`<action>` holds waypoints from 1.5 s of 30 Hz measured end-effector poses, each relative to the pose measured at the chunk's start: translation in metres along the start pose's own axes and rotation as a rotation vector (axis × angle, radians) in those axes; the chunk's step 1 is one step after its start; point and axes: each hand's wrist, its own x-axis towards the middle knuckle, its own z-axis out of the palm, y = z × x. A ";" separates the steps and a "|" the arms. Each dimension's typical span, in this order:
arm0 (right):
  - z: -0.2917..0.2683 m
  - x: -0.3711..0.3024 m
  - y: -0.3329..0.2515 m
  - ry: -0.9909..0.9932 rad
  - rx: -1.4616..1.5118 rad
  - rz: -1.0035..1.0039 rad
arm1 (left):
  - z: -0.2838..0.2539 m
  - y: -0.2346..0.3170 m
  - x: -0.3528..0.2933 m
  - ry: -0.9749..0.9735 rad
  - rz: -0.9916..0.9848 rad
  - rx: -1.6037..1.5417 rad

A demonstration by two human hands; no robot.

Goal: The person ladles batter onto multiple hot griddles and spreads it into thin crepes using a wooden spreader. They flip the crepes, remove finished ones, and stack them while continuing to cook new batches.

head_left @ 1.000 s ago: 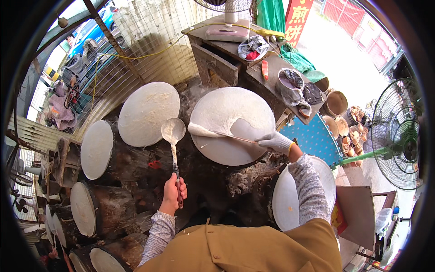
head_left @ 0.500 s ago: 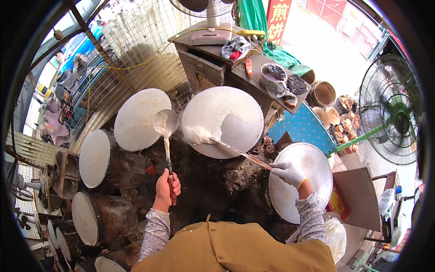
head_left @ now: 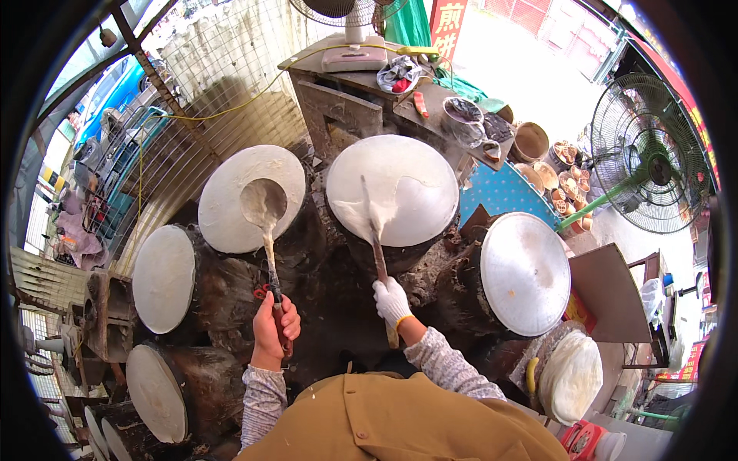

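Wrapped around a long dark handle, the bare fingers of my left hand [head_left: 277, 330] hold a batter-coated ladle [head_left: 264, 201]. Its bowl hangs over the left round griddle [head_left: 223, 188], which carries a pale layer. My right hand [head_left: 392, 301], in a white knit glove, grips a long flat spatula [head_left: 378, 250]. That blade points away from me and lies across the middle griddle [head_left: 421, 209], in the batter. Creamy batter [head_left: 388, 157] covers the far and left parts of this griddle; a smooth grey patch shows at its near right. Whether the ladle holds batter inside is hard to tell.
A round metal griddle [head_left: 526, 273] stands at right, and more coated griddles [head_left: 157, 392] line the left. Beyond are a cluttered wooden table [head_left: 338, 104] and a blue dotted panel [head_left: 503, 196]. A large fan [head_left: 653, 165] stands far right. Stacked pale flatbreads [head_left: 570, 380] lie near right.
My right hand has swung left from beside the right griddle, turning the spatula from slanting leftward to pointing away. Batter covers more of the middle griddle's far right. The ladle has moved slightly left.
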 end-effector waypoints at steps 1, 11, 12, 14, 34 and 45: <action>-0.011 -0.034 -0.011 -0.002 0.101 0.132 | -0.011 0.002 -0.008 0.009 -0.003 -0.006; 0.081 0.057 0.025 0.117 -0.198 -0.306 | -0.012 0.011 -0.009 -0.102 -0.095 0.015; 0.079 0.053 0.023 0.098 -0.183 -0.265 | -0.012 0.012 -0.011 -0.099 -0.088 0.024; 0.063 0.019 0.004 0.057 -0.047 -0.068 | -0.016 0.015 -0.014 -0.086 -0.071 0.026; -0.126 -0.038 -0.051 0.082 -0.022 0.142 | 0.032 -0.018 0.018 -0.112 -0.162 -0.012; -0.164 -0.045 -0.043 0.037 -0.014 0.183 | 0.067 -0.042 0.034 -0.098 -0.164 -0.031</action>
